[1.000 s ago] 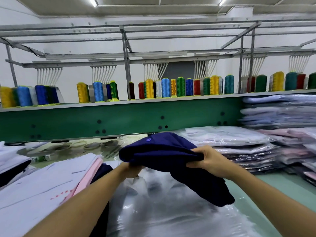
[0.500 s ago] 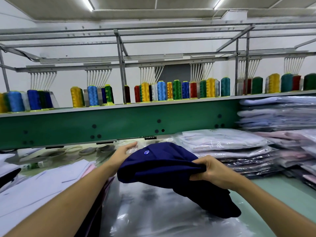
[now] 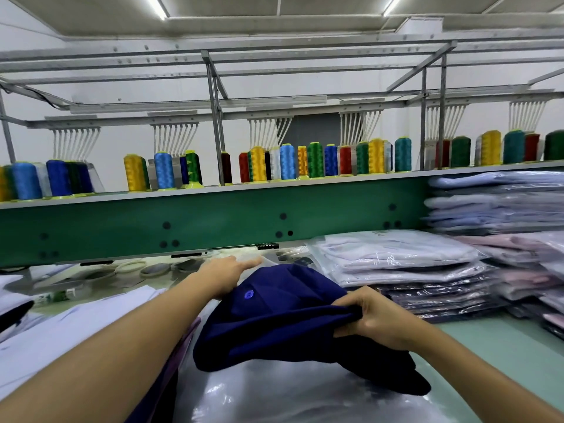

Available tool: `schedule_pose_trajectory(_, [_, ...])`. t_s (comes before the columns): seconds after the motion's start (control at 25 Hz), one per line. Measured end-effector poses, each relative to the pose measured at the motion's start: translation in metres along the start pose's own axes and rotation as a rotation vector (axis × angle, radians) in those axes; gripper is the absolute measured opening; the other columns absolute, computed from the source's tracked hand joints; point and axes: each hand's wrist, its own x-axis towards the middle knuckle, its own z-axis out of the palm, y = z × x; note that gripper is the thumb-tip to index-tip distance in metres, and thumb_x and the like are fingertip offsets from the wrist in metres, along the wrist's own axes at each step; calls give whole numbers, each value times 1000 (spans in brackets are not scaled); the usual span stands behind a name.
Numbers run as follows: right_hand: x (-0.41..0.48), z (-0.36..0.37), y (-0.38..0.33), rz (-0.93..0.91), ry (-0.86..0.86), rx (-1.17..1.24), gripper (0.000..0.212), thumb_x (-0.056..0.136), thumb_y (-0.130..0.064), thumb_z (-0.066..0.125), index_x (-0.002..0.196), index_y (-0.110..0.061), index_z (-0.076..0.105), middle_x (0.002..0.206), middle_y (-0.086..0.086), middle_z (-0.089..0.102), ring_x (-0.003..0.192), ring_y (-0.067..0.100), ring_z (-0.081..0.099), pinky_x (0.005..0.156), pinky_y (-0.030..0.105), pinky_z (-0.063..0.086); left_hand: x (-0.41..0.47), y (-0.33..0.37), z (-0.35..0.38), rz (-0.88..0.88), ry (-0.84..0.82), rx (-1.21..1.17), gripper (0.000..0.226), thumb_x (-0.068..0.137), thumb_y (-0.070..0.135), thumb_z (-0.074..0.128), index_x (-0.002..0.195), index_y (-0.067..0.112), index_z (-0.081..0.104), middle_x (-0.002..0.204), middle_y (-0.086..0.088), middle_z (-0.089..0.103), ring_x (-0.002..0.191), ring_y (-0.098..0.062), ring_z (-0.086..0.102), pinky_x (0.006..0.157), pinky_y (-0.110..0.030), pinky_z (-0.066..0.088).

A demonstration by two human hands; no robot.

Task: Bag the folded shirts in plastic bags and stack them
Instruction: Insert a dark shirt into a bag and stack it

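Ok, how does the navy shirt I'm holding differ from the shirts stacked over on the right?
The navy shirt is bare, with no bag on it; the stacked shirts are each in clear plastic. The navy shirt is bunched and gripped by the right hand; the stacked shirts lie flat in a pile. The navy shirt is dark; the topmost stacked shirts are pale. Both are shirts.
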Motion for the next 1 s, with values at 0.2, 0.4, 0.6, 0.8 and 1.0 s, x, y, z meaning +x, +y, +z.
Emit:
schedule_pose_trajectory(0.2, [0,0,3,25,-11,-62,21,84,-33,79,98,-18,76,84,-7,68,84,2,59,77,36,53,0,9,1,74,166,-125,81,90,3,42,154,46,19,115,-3,65,102,-27,59,79,-37,50])
schedule_pose_trajectory(0.4, [0,-13,9,96,86,-173,25,78,-40,75,83,-16,69,69,-13,54,71,-1,49,68,36,41,-11,6,1,248,193,-185,73,85,-5,46,144,37,37,119,6,59,107,-20,56,89,-31,45])
schedule_pose_trajectory(0.6, [1,-23,6,295,200,-342,29,70,-61,67,83,-35,70,70,-16,63,73,5,58,79,44,50,-25,2,-2,147,33,-432,54,80,18,77,117,22,39,103,-3,60,78,-21,62,61,-32,50])
schedule_pose_trajectory(0.8, [15,-9,-14,271,231,-730,28,78,-64,64,93,-39,64,81,-16,65,82,15,60,63,33,41,-27,23,-19,-21,151,-593,16,81,3,54,91,16,50,85,-7,64,62,-20,67,48,-28,52])
schedule_pose_trajectory(1.0, [37,18,-47,152,244,-931,34,83,-61,56,97,-31,64,93,-2,70,91,27,64,61,35,31,-20,67,-36,-48,307,-407,16,88,23,51,103,20,55,98,-3,65,88,-29,61,69,-37,49])
